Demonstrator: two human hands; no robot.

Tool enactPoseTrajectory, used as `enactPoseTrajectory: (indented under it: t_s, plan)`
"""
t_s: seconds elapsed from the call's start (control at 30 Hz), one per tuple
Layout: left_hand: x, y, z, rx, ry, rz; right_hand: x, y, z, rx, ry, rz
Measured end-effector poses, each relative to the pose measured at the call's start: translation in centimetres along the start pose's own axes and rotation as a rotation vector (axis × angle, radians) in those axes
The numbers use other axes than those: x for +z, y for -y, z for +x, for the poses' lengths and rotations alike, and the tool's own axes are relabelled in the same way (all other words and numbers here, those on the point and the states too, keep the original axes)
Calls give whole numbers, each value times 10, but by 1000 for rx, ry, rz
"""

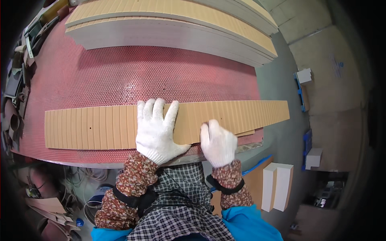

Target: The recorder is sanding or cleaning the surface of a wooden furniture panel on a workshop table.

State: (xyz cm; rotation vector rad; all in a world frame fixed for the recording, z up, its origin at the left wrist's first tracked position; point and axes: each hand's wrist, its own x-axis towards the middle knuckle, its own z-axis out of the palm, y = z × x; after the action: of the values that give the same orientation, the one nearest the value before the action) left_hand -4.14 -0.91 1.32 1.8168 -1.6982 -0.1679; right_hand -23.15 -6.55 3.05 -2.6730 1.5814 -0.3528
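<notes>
A long tan panel (100,127) with crosswise ridges and a few small dark holes lies on a table with a red textured top (169,76). My left hand (157,134), in a white knit glove, rests spread on the panel's middle, its thumb at the near edge. My right hand (219,144), also gloved, is closed at the near edge, right of the left hand. What its curled fingers hold, if anything, is hidden. A thin tan strip (246,133) shows from under the panel, just beyond the right hand.
Stacked tan-topped panels (173,34) with pale grey sides fill the table's far part. Assorted scraps and tools (18,80) crowd the left edge. White blocks (277,186) stand below right of the table. Cables and a dark blue bucket (98,197) sit at lower left.
</notes>
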Motion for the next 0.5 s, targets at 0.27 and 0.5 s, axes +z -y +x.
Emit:
enactPoseTrajectory:
  t_s: [0.27, 0.5]
  plan:
    - [3, -1, 1, 1, 6, 49, 16, -2, 79, -5, 89, -129]
    - [7, 5, -3, 19, -30, 69, 12, -1, 32, 8, 101, -87]
